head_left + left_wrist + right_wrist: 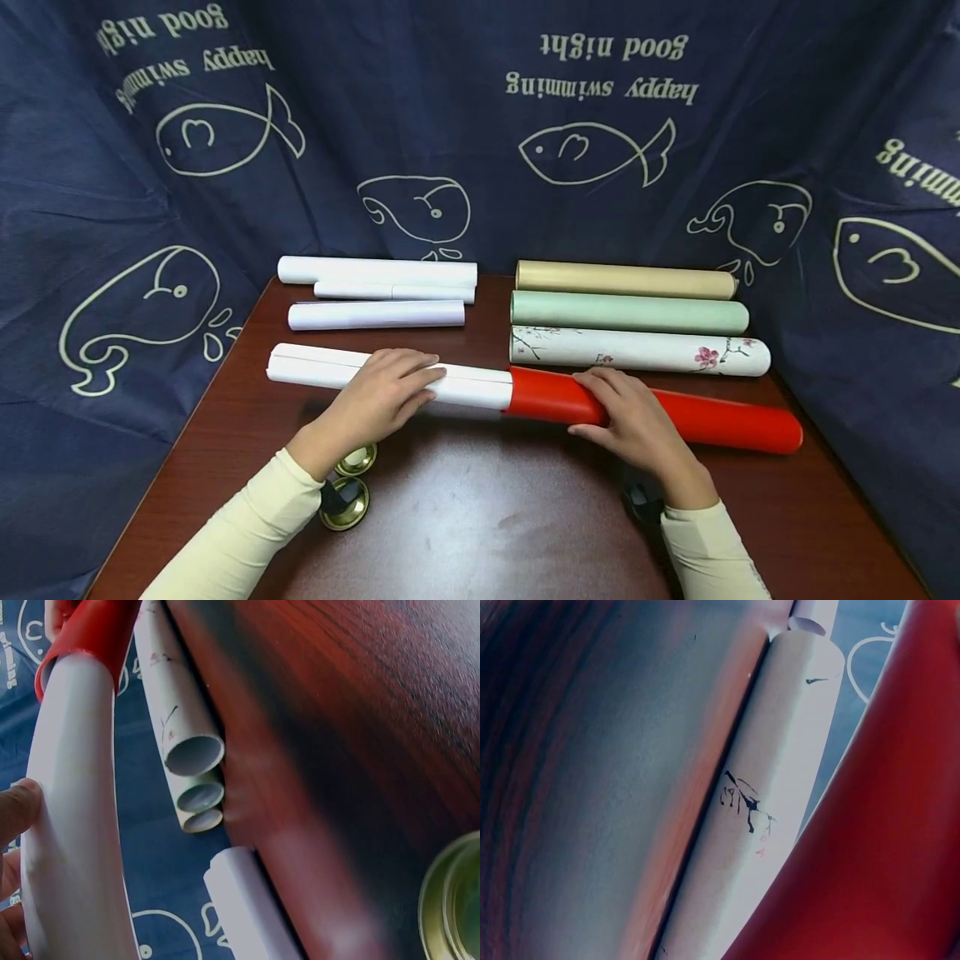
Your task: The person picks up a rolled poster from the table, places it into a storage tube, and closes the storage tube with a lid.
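My left hand (386, 392) grips a white paper roll (315, 365), fingers over its top and thumb along the near side. A lengthwise paper edge shows along that roll. My right hand (630, 417) holds a red paper roll (727, 422) near its middle, also from above. In the left wrist view, the white roll's far end goes inside the open end of the red roll (94, 634), whose rim stands around it. Together they slant slightly down to the right in the head view. In the right wrist view, the red roll (885, 825) fills the right side.
Behind, on the right, lie a flower-patterned roll (645, 350), a green roll (630, 312) and a gold roll (626, 279). Several white rolls (375, 314) lie at the back left. Round brass-coloured pieces (347, 504) are by my left wrist. A blue curtain (480, 108) surrounds the brown table (465, 533).
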A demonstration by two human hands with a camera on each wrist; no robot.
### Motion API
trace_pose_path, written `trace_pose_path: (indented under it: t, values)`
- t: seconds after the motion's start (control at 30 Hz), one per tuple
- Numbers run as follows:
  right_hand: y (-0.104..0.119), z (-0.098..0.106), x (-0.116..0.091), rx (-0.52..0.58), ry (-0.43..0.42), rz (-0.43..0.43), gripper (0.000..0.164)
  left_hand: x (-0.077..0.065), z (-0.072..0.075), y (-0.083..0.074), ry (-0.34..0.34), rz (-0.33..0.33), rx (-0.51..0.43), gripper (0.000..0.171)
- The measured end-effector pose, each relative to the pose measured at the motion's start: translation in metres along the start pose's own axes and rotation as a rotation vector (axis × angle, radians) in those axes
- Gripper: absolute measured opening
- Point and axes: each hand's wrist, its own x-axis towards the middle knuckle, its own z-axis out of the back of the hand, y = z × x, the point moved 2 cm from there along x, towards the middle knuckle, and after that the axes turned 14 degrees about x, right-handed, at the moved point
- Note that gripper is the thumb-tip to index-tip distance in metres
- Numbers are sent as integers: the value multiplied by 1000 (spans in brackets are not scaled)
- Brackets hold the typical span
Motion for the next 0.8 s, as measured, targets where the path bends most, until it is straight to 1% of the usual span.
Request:
trace_pose_path:
  t: [0.17,0.5,0.8]
  values:
    - [1,-2,1,7,-4,16,74,2,-2,-4,-2,6,-3,34]
    - [3,-5,3,-4,7,12,74,5,-5,-11,-15,11,5,35]
    - [8,-8,1,-11,22,35,75,7,-10,-25,-1,21,17,34]
